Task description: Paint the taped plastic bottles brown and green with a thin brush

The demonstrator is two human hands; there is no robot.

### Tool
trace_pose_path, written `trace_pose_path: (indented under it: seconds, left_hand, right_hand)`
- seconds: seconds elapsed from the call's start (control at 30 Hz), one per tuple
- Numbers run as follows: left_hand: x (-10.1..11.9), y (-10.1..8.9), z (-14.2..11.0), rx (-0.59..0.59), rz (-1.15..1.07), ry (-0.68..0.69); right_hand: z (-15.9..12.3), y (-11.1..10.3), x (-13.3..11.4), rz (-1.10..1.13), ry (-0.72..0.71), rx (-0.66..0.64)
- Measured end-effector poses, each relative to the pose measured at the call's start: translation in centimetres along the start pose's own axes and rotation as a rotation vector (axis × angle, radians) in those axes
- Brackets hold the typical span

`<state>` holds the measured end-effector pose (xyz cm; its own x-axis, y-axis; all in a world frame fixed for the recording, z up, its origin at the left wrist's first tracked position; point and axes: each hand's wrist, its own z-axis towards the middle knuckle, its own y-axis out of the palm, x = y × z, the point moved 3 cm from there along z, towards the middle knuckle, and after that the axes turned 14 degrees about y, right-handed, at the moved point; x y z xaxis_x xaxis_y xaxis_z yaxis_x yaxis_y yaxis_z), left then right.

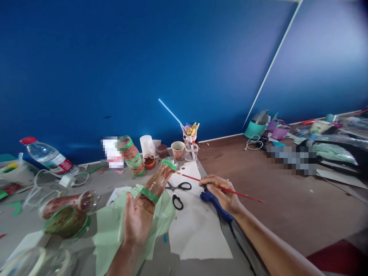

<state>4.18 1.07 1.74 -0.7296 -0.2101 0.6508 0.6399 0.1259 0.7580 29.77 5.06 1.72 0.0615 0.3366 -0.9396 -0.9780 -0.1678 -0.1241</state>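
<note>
In my left hand [139, 218] lies a clear plastic bottle [161, 179] painted reddish brown, with green bands round it. It tilts up and away from me, its base end against my palm and fingers, my thumb standing off to the side. My right hand [222, 193] pinches a thin red paintbrush [188, 177], whose tip reaches the bottle's side near the upper green band; contact is too small to tell. Just below my right fingers is a blue glue gun [216, 207] with a dark cord. Black-handled scissors [178, 201] lie between my hands on white paper [198, 234].
Green paper [107, 234] lies beneath my left hand. Behind stand a banded brown cylinder [132, 157], a paper cup [178, 150] and a cup of utensils [190, 136]. A water bottle [51, 157] leans at left, near another painted bottle [64, 203]. A blue wall [129, 69] rises behind.
</note>
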Motion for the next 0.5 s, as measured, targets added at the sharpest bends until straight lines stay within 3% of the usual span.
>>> trace_pose_path:
  seconds: [0.1, 0.3, 0.5]
  left_hand:
    - [-0.3, -0.03, -0.14, -0.004, 0.054, 0.037]
    - [-0.94, -0.19, -0.37, -0.126, 0.131, 0.093]
    - [-0.86, -0.61, -0.2, -0.099, 0.22, 0.16]
  right_hand:
    - [-0.02, 0.06, -0.14, 0.038, -0.003, 0.0]
    - [0.03, 0.21, -0.42, -0.033, 0.02, 0.009]
    - [-0.02, -0.16, -0.55, 0.002, 0.009, 0.034]
